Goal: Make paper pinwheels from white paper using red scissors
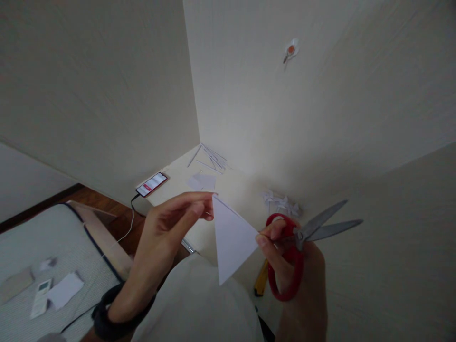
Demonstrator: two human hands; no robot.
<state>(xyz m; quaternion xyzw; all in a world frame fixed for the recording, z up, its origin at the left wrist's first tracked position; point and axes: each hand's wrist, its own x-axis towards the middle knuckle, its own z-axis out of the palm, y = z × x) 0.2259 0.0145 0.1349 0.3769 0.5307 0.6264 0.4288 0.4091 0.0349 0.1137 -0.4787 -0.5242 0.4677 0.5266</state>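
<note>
while the left hand pinches a paper triangle, right hand clamped on red scissors, blades apart

Two cream walls meet in a vertical corner above the desk. The desk is pale and fits into that corner. A small adhesive hook is fixed high on the right-hand wall. Dark wooden floor shows beyond the desk's left edge. A bed with a light cover stands at lower left. Lighting is soft and even.
</note>
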